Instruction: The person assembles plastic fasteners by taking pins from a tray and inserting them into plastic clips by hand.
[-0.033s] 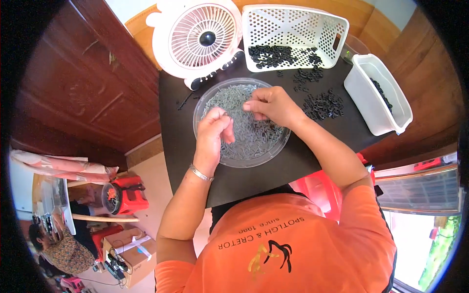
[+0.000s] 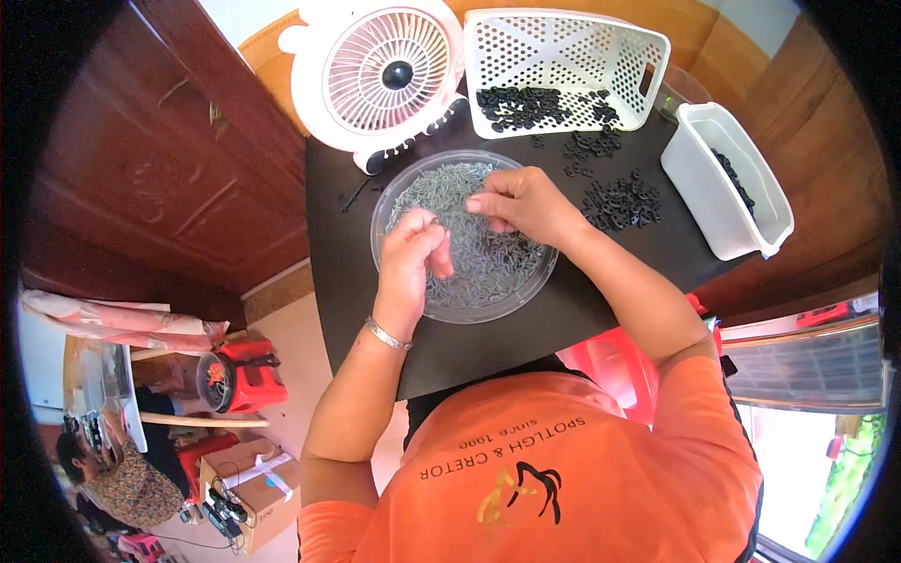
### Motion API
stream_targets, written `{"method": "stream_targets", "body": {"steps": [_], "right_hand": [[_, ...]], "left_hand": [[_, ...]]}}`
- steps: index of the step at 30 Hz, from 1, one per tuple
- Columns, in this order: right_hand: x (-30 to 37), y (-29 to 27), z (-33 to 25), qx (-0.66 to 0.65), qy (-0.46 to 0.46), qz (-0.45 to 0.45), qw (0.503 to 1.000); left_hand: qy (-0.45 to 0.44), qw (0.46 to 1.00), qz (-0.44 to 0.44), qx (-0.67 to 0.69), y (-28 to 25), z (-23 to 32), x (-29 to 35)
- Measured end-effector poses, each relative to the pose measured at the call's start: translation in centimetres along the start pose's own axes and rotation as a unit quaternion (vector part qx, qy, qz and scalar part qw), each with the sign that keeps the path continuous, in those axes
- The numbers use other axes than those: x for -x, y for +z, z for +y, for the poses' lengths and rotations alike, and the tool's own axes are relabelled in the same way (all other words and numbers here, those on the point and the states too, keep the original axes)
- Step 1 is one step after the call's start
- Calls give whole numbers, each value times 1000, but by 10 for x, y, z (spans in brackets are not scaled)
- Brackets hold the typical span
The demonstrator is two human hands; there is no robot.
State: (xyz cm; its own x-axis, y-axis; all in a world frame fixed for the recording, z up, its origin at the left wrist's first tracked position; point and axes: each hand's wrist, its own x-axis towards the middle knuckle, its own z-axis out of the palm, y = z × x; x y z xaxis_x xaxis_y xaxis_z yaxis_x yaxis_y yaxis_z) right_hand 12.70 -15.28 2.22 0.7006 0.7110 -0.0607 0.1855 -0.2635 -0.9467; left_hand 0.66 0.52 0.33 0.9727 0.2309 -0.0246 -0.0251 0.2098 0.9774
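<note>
Over a round clear tub (image 2: pixel 486 315) of small grey, screw-like pieces (image 2: pixel 446 183), both my hands are held close together. My left hand (image 2: pixel 413 251), with a bracelet at its wrist, is closed in a pinch above the tub's left part. Just right of it, my right hand (image 2: pixel 522 205) pinches with thumb against forefinger. Whatever lies between the fingers of either hand is too small to make out. To the right of the tub, a loose pile of small black parts (image 2: pixel 621 203) lies on the dark table.
A white fan (image 2: pixel 397 75) stands at the far left of the table (image 2: pixel 352 272). Behind the tub, a white perforated basket (image 2: pixel 568 52) lies tipped, black parts inside. A white bin (image 2: pixel 718 188) leans at the right edge. Further left, a person (image 2: pixel 131 479) is near a cardboard box (image 2: pixel 258 483).
My left hand has shifted very slightly to the right. My right hand keeps its place.
</note>
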Motion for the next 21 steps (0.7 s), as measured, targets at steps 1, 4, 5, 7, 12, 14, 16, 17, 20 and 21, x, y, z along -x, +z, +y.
{"method": "stream_targets", "body": {"steps": [1,4,5,7,12,14,16,17,20,21], "right_hand": [[1,-1,-1,-3,0,1,1000],[1,-2,2,24,-49,-22,998],[-1,-1,9,40,-84,-8,996],[-2,0,13,55,-119,6,991],[6,2,1,-69,-46,-73,994],[6,0,5,-70,-73,-83,991],[6,1,7,-72,-100,-92,988],[6,2,7,-86,-107,-89,986],[7,5,4,-105,-102,-80,986],[8,6,3,-109,-90,-74,987]], "left_hand": [[-9,1000,-5,16,2,0,1],[-11,1000,-26,-5,4,-1,1],[-7,999,-30,-14,6,-1,1],[-5,999,-34,-9,7,-2,1],[8,999,-28,-21,5,-5,0],[12,999,-30,-17,6,-4,0],[26,999,-31,-34,6,-4,0],[39,997,-32,-49,7,-4,0],[50,997,-25,-53,7,-7,1],[49,997,-26,-54,8,-8,1]]}}
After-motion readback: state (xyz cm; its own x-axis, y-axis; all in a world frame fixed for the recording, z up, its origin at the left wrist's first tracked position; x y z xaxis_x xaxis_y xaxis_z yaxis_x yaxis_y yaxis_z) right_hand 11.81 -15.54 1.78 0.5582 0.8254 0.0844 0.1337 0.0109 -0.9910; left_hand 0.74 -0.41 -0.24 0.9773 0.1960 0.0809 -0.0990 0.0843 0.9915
